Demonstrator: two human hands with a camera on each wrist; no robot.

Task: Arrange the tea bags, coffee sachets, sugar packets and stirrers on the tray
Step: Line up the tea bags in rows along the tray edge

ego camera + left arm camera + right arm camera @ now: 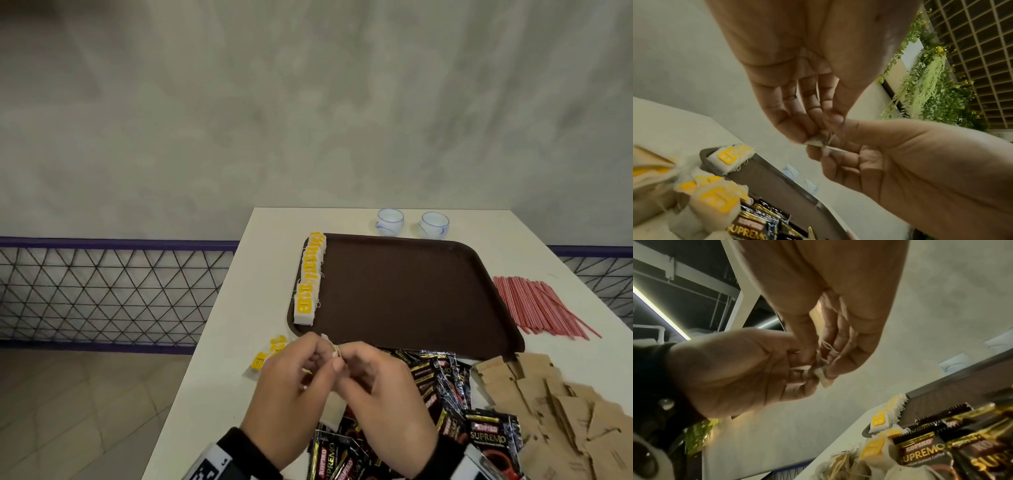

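Both hands up over the tabletop's [219, 377] near edge, left hand [284, 380] and right hand [380, 387] pinching one tea bag [330, 347] by its string. Tug unevenly and that thread likely snaps before reaching the tray [411, 291].

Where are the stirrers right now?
In the head view, the red stirrers lie loose on the table, right of the brown tray, not yet on it.

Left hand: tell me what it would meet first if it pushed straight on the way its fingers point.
The left hand points forward and right, fingertips already pinching the tea bag against the right hand. Beyond those, likely the near rim of the brown tray; depth is unclear.
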